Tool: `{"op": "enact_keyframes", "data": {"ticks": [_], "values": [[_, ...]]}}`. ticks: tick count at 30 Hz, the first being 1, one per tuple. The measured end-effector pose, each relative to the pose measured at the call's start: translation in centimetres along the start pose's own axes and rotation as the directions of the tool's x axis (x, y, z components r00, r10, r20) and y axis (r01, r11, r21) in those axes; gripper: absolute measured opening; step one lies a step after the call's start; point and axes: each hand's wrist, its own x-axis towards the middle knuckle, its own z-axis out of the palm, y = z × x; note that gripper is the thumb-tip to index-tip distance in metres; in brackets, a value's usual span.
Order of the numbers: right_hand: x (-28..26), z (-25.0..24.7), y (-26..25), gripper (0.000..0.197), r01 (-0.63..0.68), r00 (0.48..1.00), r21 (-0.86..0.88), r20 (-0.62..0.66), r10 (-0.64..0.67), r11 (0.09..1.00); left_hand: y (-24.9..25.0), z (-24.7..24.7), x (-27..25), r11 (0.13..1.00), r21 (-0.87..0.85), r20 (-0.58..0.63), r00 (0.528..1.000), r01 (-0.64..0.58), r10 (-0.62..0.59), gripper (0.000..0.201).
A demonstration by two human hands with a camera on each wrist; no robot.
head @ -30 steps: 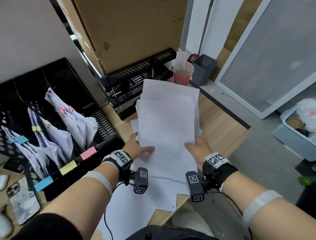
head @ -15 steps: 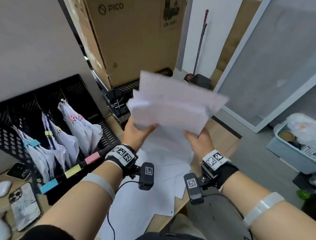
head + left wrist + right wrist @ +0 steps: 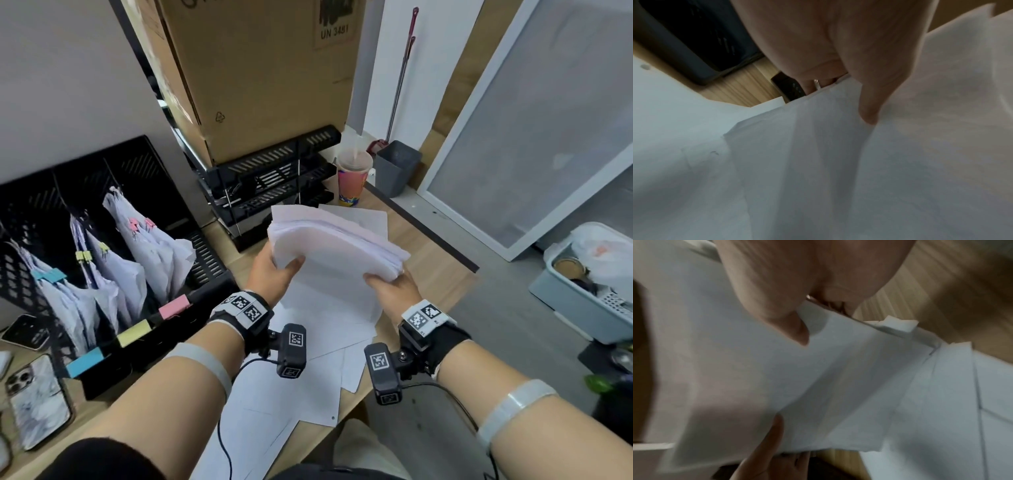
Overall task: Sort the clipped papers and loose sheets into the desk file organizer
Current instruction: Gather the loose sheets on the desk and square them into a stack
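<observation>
Both hands hold a thick stack of loose white sheets point(image 3: 329, 243) above the wooden desk. My left hand point(image 3: 277, 269) grips its near left corner, thumb on top. My right hand point(image 3: 390, 284) grips the near right corner. The stack point(image 3: 920, 146) fills the left wrist view under my thumb, and the same stack point(image 3: 797, 378) fills the right wrist view. More loose sheets point(image 3: 308, 370) lie flat on the desk below. A black mesh file organizer point(image 3: 205, 260) stands at the left, holding clipped paper bundles point(image 3: 150, 253) with blue, yellow and pink clips.
A black stacked letter tray point(image 3: 274, 178) under a large cardboard box point(image 3: 260, 78) stands behind the stack, with a pink cup point(image 3: 352, 178) beside it. Two phones point(image 3: 34, 401) lie at the near left. The desk's right edge point(image 3: 455, 291) drops to the floor.
The stack was lifted off the desk, tilted up, then lowered and turned to lie flatter between my hands. Both hands kept their grip.
</observation>
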Motion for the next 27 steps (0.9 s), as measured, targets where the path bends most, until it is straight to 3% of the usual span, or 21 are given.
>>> {"op": "enact_keyframes", "data": {"ticks": [3, 5, 8, 11, 14, 17, 22, 27], "values": [[1.1, -0.5, 0.5, 0.025, -0.069, 0.987, -0.294, 0.119, 0.108, 0.953, -0.3, 0.1, 0.2, 0.998, -0.013, -0.022, 0.998, 0.065, -0.065, 0.029], [2.1, -0.8, 0.6, 0.024, -0.007, 0.993, -0.301, 0.107, 0.042, 0.954, 0.1, 0.2, 0.7, 0.982, -0.157, -0.029, 0.993, 0.109, -0.114, 0.036], [3.8, -1.2, 0.2, 0.021, 0.081, 0.995, -0.301, 0.076, -0.061, 0.950, 0.5, 0.1, 2.1, 0.949, -0.275, -0.058, 0.982, 0.156, -0.178, 0.032], [5.6, -1.2, 0.6, 0.019, 0.065, 0.995, -0.311, 0.092, -0.038, 0.948, -0.8, 0.1, 2.7, 0.936, -0.187, -0.071, 0.946, 0.298, -0.315, 0.032], [7.5, -1.4, 2.0, 0.031, -0.021, 0.999, -0.322, 0.040, 0.036, 0.947, -3.6, -0.3, 2.1, 0.866, 0.016, -0.039, 0.866, 0.500, -0.499, 0.043], [9.6, -1.3, 3.3, 0.032, -0.114, 0.984, -0.385, 0.080, 0.156, 0.916, -6.6, -0.4, 1.1, 0.787, 0.215, -0.007, 0.807, 0.578, -0.591, 0.051], [12.9, 0.2, 4.3, 0.028, -0.187, 0.920, -0.519, 0.205, 0.333, 0.834, -9.0, 0.4, -0.1, 0.741, 0.390, -0.061, 0.819, 0.546, -0.571, 0.059], [14.7, 2.6, 5.0, 0.034, -0.122, 0.916, -0.614, 0.234, 0.327, 0.780, -9.2, 0.3, 0.6, 0.730, 0.328, -0.156, 0.796, 0.600, -0.585, 0.063]]}}
